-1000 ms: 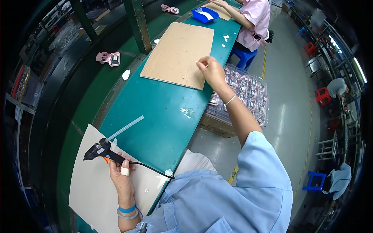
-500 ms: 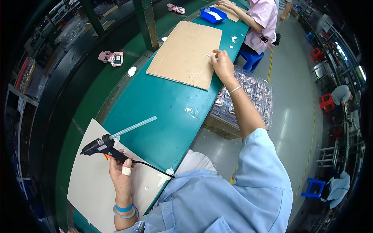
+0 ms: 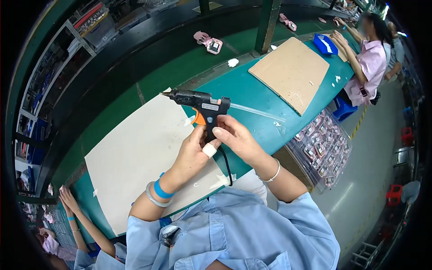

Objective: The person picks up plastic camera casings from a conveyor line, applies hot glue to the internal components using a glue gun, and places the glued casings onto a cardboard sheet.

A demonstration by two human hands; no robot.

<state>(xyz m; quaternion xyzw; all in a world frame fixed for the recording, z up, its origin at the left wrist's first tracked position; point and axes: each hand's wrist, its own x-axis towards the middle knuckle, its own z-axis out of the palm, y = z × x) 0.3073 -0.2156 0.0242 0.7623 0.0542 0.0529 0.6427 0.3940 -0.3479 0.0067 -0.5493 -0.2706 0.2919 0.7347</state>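
Observation:
A black hot glue gun (image 3: 193, 98) with an orange trigger (image 3: 198, 118) is held above the table, its nozzle toward the left. A clear glue stick (image 3: 256, 111) sticks out of its back end. My left hand (image 3: 191, 155) is closed around the lower grip, with a pale wrap on the thumb. From the other side, my right hand (image 3: 240, 139) has its fingers and thumb on the same grip. A black cord (image 3: 226, 164) hangs from the handle. Below lies a large pale sheet (image 3: 130, 148), taped to the green table (image 3: 245, 92).
Beyond is a brown cardboard sheet (image 3: 292, 67) with a small white piece (image 3: 311, 83) on it. Clear trays of pink-edged items (image 3: 321, 148) stand at the right. Pink cases (image 3: 209, 43) lie on the green belt (image 3: 171, 58). Co-workers (image 3: 371, 63) sit at both ends; a blue bin (image 3: 325, 45) stands far right.
My right hand has left the cardboard, where the small white piece now lies, and come to the glue gun's grip. The glue gun has been raised and levelled. The view has turned left.

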